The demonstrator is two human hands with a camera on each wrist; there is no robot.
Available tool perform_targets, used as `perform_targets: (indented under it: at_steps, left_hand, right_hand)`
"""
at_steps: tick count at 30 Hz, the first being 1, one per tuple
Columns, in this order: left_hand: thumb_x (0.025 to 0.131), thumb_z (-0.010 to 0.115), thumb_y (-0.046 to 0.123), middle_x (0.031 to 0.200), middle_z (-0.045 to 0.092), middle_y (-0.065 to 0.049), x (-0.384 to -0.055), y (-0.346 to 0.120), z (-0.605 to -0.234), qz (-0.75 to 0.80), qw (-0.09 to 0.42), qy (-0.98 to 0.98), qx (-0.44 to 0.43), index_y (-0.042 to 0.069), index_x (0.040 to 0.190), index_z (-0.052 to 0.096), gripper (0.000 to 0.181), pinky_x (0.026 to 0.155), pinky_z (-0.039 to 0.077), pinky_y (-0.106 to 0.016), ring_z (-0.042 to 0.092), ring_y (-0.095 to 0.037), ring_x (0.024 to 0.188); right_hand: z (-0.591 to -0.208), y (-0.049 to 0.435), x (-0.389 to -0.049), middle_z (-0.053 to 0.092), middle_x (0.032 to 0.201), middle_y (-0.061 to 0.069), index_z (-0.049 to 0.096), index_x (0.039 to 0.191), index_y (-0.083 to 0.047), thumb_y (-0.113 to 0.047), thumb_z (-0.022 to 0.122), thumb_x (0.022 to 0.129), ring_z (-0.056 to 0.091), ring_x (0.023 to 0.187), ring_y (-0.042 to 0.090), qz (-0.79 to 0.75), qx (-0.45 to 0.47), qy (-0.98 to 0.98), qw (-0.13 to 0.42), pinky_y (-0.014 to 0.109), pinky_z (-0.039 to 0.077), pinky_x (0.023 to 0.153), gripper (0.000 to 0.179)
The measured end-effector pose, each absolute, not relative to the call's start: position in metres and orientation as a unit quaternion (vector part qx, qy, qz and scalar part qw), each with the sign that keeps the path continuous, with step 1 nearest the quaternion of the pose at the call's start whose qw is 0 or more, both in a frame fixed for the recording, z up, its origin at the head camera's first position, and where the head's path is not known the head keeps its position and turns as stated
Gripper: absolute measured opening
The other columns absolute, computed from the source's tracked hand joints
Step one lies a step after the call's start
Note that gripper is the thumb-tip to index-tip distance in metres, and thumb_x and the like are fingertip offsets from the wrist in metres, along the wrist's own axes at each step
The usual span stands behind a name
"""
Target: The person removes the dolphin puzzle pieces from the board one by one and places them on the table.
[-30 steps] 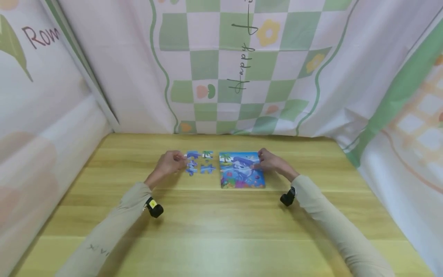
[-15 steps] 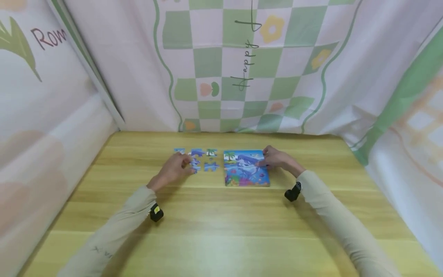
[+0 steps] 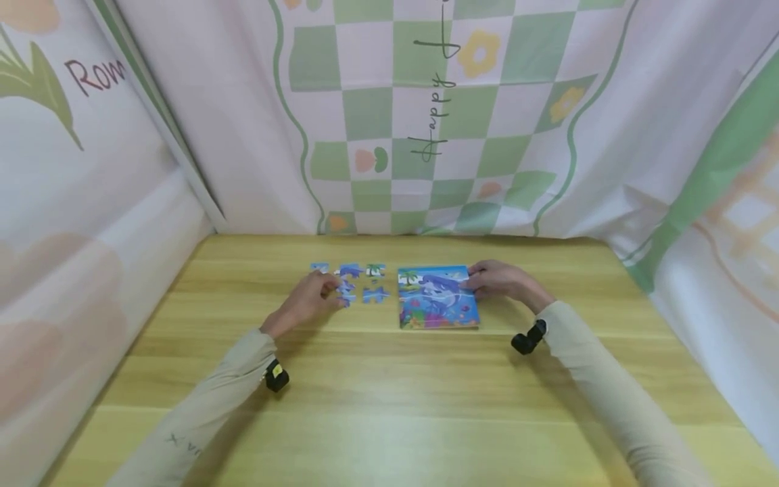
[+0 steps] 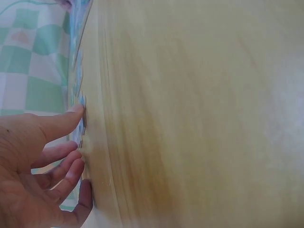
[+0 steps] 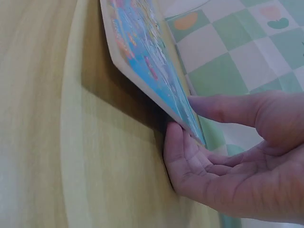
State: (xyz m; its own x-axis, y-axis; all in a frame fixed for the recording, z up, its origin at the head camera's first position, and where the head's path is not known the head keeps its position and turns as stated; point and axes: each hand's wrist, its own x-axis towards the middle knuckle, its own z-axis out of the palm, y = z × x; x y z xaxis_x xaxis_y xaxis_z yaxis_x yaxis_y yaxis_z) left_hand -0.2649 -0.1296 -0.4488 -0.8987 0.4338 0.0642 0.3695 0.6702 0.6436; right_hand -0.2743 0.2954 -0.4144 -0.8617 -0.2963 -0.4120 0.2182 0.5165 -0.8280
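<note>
A square picture board (image 3: 435, 308), printed with a dolphin, lies right of centre in the head view. My right hand (image 3: 504, 281) grips its right edge, thumb on top and fingers underneath; in the right wrist view this edge of the board (image 5: 142, 61) is raised off the table. Left of it several blue jigsaw pieces (image 3: 376, 295) lie in loose rows. My left hand (image 3: 306, 299) pinches one jigsaw piece (image 3: 346, 291) in the front row between thumb and forefinger, its other fingers loosely curled. Seen edge-on in the left wrist view, that piece is mostly hidden.
The wooden table (image 3: 389, 392) runs back to a hanging cloth (image 3: 420, 122) with green and white checks. More printed cloth (image 3: 103, 223) stands along the left and right sides. Behind the left hand lie a palm-tree piece (image 3: 375, 270) and others.
The left hand has moved from the back-left piece to the front row and pinches a piece there. The right hand has shifted from the board's face to gripping its edge, now raised.
</note>
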Motion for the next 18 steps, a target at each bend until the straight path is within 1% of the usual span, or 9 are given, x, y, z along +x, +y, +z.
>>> perform_targets:
  at_steps: [3,6,9,11,13,18]
  left_hand:
    - [0.093,0.080,0.018,0.119,0.063,-0.016,-0.2653,-0.1288,-0.4493,0.341,0.048,0.913,0.221,0.000,0.127,0.068,0.040,0.101,0.054,-0.048,0.059,-0.031,0.109]
    - [0.094,0.080,0.019,0.119,0.062,-0.016,-0.2643,-0.1293,-0.4497,0.340,0.049,0.913,0.220,0.000,0.127,0.067,0.041,0.102,0.053,-0.049,0.058,-0.031,0.110]
    - [0.094,0.079,0.019,0.119,0.062,-0.017,-0.2639,-0.1298,-0.4494,0.342,0.048,0.912,0.222,-0.002,0.129,0.066,0.043,0.103,0.053,-0.049,0.058,-0.032,0.111]
    - [0.094,0.079,0.019,0.120,0.062,-0.018,-0.2634,-0.1294,-0.4490,0.344,0.049,0.911,0.222,-0.003,0.130,0.065,0.044,0.103,0.053,-0.049,0.059,-0.032,0.111]
    - [0.094,0.079,0.019,0.120,0.062,-0.018,-0.2630,-0.1287,-0.4485,0.344,0.049,0.911,0.223,-0.003,0.130,0.065,0.045,0.103,0.053,-0.049,0.059,-0.033,0.111]
    - [0.094,0.079,0.019,0.120,0.062,-0.017,-0.2626,-0.1280,-0.4480,0.345,0.049,0.911,0.220,-0.003,0.130,0.065,0.045,0.103,0.053,-0.049,0.059,-0.032,0.111]
  right_hand:
    - [-0.4171,0.3004,-0.2748,0.060,0.117,0.020,0.030,0.146,0.023,-0.006,0.060,0.102,0.066,0.090,0.012,-0.523,-0.030,0.809,0.265,0.027,0.061,0.085,0.060]
    - [-0.4209,0.3044,-0.2751,0.059,0.106,0.012,0.033,0.140,0.022,-0.006,0.063,0.101,0.066,0.082,0.010,-0.565,-0.042,0.779,0.268,0.026,0.062,0.079,0.057]
    - [-0.4234,0.3052,-0.2754,0.060,0.106,0.012,0.035,0.138,0.023,-0.004,0.063,0.101,0.067,0.081,0.011,-0.585,-0.038,0.765,0.265,0.026,0.062,0.078,0.053]
    - [-0.4239,0.3037,-0.2745,0.060,0.108,0.013,0.036,0.139,0.022,-0.002,0.061,0.102,0.067,0.082,0.011,-0.585,-0.029,0.766,0.263,0.026,0.062,0.078,0.051]
    - [-0.4202,0.3000,-0.2715,0.058,0.113,0.015,0.031,0.145,0.022,0.001,0.055,0.104,0.066,0.084,0.010,-0.570,-0.013,0.778,0.262,0.027,0.062,0.081,0.053]
    - [-0.4188,0.2972,-0.2687,0.053,0.117,0.015,0.026,0.148,0.020,0.001,0.055,0.105,0.064,0.085,0.011,-0.560,-0.005,0.787,0.258,0.028,0.063,0.083,0.056]
